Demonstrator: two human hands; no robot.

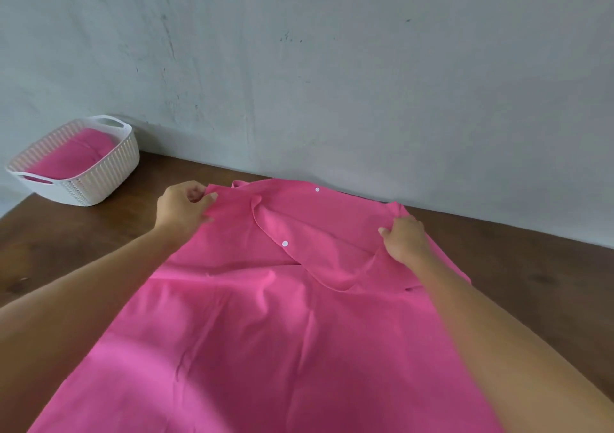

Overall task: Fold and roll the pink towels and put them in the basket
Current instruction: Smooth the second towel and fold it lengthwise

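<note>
The brown wooden worktop [99, 249] carried everything, butted against a pale grey wall [332, 66]. The pink towel [265, 333] covered most of it, spread flat with its long axis running from the person's body straight toward the wall; its far end was doubled back on itself in a loose, crooked flap with two white snap buttons [284, 243] showing. Well to the left of the towel sat the white ribbed basket [109, 173], already holding pink cloth.

The left hand [184, 208] pinched the towel's far left corner between thumb and fingers. The right hand [403, 239] was closed on the bunched far right corner.

The step looked like squaring up the first fold. To do it well, both corners should likely be pulled taut and level, so the flap's edge lies parallel to the wall, and the slack and diagonal crease near the snaps pressed out before rolling.
</note>
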